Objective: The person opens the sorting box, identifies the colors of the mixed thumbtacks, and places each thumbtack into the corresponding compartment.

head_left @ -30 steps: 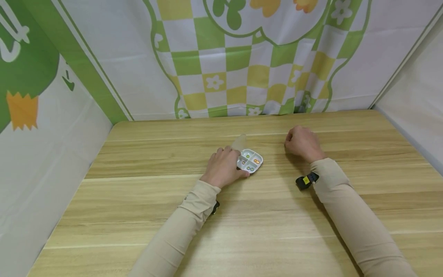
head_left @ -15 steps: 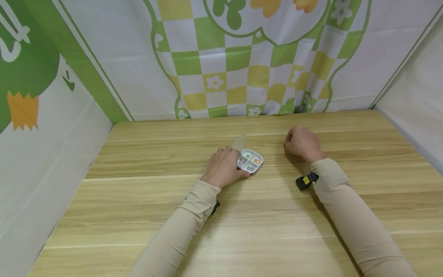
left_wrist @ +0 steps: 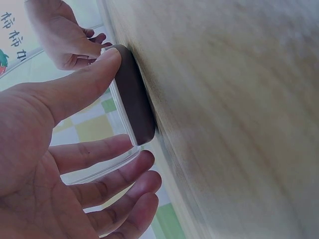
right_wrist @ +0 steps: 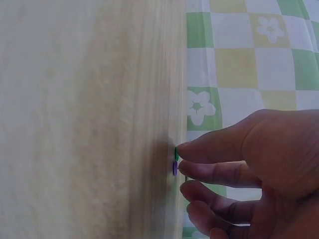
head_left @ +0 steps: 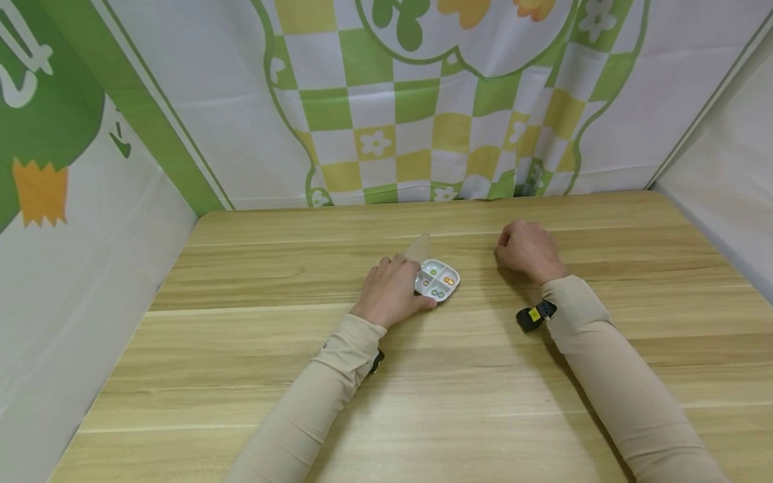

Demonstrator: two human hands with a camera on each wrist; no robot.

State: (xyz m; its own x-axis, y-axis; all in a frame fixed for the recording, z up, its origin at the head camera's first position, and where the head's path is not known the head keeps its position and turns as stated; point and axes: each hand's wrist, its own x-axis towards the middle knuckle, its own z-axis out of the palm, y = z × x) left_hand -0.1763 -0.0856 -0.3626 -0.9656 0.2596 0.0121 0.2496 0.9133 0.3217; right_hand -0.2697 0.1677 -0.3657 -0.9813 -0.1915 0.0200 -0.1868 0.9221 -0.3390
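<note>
My left hand (head_left: 389, 290) grips a small four-compartment pill case (head_left: 435, 288) on the table, thumb on its near edge and index finger at the opposite side. The case has a white divided inside, a dark base (left_wrist: 134, 94) and a raised clear lid (head_left: 418, 248). Small coloured rings lie in its compartments, two of them orange rings (head_left: 448, 281). To the right, my right hand (head_left: 528, 249) rests low over the table. In the right wrist view its thumb and index fingertips are at a small green piece (right_wrist: 176, 153) and a purple piece (right_wrist: 175, 168), slightly apart.
The wooden table (head_left: 423, 402) ends at a checked green and yellow curtain (head_left: 417, 114) behind. White panels stand at both sides. A black wrist camera (head_left: 530, 318) sticks out from the right wrist.
</note>
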